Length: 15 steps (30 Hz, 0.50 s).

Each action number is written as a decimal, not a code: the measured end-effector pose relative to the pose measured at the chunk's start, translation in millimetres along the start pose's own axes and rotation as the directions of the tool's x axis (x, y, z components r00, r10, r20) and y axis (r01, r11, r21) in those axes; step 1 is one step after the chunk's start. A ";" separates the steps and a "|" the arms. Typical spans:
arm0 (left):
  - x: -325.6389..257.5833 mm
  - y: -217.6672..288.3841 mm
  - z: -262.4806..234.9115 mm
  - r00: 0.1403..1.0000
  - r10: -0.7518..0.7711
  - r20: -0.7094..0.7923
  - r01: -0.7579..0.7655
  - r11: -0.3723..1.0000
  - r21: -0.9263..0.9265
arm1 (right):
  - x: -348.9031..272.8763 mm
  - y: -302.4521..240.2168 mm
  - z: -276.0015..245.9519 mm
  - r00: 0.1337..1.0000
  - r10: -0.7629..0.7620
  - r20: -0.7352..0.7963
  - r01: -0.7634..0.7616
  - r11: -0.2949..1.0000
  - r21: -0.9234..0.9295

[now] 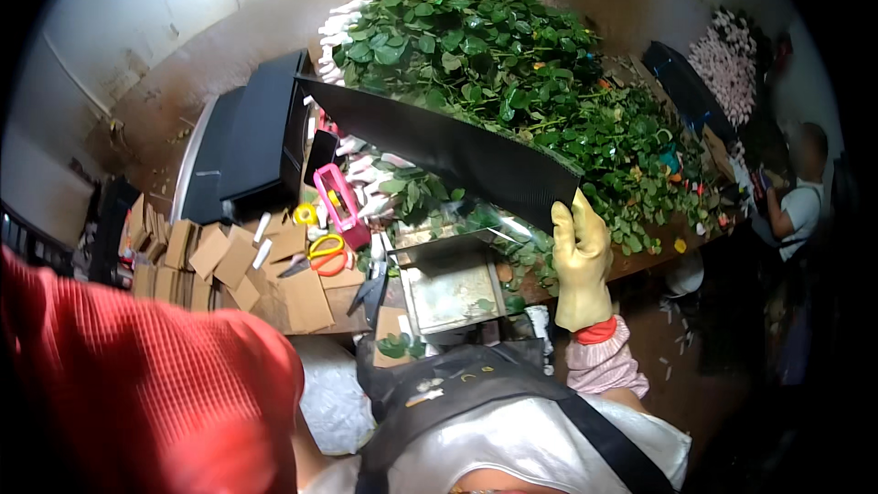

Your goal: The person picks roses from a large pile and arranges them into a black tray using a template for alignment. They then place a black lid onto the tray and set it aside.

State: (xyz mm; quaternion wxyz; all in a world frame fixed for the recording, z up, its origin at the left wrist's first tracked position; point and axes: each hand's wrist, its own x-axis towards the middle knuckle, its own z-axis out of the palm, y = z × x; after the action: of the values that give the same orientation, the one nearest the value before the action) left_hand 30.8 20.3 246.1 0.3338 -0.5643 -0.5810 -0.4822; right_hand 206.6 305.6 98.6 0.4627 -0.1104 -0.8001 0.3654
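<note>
My right hand point(583, 261), in a cream rubber glove with a pink sleeve behind it, grips the right end of a long black corrugated sheet point(439, 142). The sheet stands on edge and slants from the far left toward me, in front of a big heap of leafy green stems point(512, 64). Close to the camera at the lower left, a red textured glove or sleeve point(174, 375) covers my left arm, blurred in part; the fingers of that hand cannot be made out. Below the sheet lies a metal-framed tray point(453, 297) with a pale, stained surface.
Left of the tray are orange-and-yellow scissors point(327, 254), a pink holder point(337, 206), yellow tape point(305, 213) and cardboard pieces point(224, 252). Black folded boxes point(261, 142) stand at the far left. Another person point(805, 201) is at the right, near pale pink blooms point(724, 64).
</note>
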 end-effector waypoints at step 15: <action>-51.5 -100.7 64.0 0.702 -0.475 0.531 0.426 0.877 0.222 | 69.0 -21.1 -128.0 0.860 -0.246 -0.447 0.370 0.903 0.216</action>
State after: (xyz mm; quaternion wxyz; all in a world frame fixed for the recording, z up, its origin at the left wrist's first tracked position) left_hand -50.4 73.3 159.7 0.0390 -0.5086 -0.7929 -0.3334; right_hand 277.3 387.9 197.6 0.6840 0.0165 -0.6289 0.3693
